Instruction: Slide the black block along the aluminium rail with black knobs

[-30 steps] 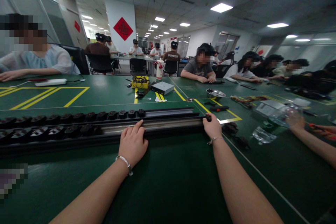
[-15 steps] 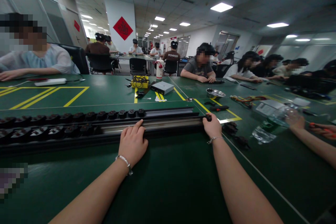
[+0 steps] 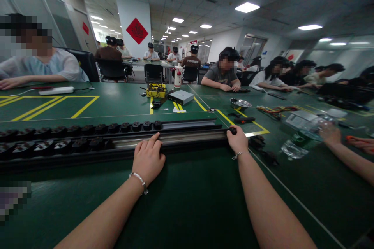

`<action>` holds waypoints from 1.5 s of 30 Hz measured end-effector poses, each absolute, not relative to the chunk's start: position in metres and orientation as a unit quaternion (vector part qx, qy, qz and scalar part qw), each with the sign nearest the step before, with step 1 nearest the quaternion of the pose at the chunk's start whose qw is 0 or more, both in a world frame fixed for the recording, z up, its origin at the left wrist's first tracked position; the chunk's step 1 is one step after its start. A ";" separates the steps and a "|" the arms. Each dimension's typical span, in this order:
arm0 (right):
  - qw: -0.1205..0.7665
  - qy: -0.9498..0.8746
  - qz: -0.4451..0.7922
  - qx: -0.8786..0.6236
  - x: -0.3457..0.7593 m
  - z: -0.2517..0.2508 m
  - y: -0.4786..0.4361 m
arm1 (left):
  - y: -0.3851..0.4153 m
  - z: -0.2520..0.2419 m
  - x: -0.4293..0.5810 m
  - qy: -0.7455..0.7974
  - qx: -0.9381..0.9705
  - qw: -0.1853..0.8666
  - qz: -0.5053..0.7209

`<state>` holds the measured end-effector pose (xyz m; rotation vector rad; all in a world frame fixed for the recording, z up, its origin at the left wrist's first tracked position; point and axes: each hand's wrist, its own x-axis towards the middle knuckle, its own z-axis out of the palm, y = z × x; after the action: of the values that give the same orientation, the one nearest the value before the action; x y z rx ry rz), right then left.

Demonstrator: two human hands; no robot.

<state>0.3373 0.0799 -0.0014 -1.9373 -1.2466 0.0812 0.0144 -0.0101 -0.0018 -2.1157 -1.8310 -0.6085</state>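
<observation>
A long black rail point(image 3: 195, 137) with a shiny metal channel lies across the table before me. Black socket modules with metal prongs point(image 3: 62, 144) stand in a row on its left part. My left hand point(image 3: 148, 158) rests on the rail's near edge, fingers stretched over it, thumb apart. At the rail's right end my right hand point(image 3: 238, 140) pinches a small black piece point(image 3: 233, 130); the fingers partly cover it, and I cannot tell whether it is fixed to the rail. Behind lies a second rail point(image 3: 189, 124) with similar black modules.
Loose black parts point(image 3: 264, 149) lie right of my right hand. Farther right, a co-worker's hand point(image 3: 330, 132) is at a plastic bottle point(image 3: 296, 144). A metal bowl point(image 3: 240, 103), a grey box point(image 3: 181, 97) and a yellow cable box point(image 3: 156, 90) stand beyond the rails.
My right hand has shifted very slightly to the right, still pinching the small black piece. The co-worker's hand at the far right edge has moved a little. My left hand stays put.
</observation>
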 end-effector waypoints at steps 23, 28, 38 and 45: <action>0.447 -0.467 0.021 -0.763 0.345 -0.008 0.083 | -0.011 0.001 0.015 -0.637 -0.731 0.115 -0.216; 0.451 -0.455 0.022 -0.768 0.346 -0.009 0.084 | -0.011 0.001 0.015 -0.637 -0.730 0.120 -0.218; 0.466 -0.445 0.028 -0.764 0.349 -0.010 0.085 | -0.011 -0.001 0.015 -0.635 -0.731 0.130 -0.214; 0.474 -0.444 0.027 -0.760 0.351 -0.012 0.086 | -0.011 0.001 0.015 -0.638 -0.729 0.119 -0.216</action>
<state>0.3507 0.0856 -0.0117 -1.8586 -1.0868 0.0658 0.0155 -0.0113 0.0011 -2.1329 -1.8663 -0.6308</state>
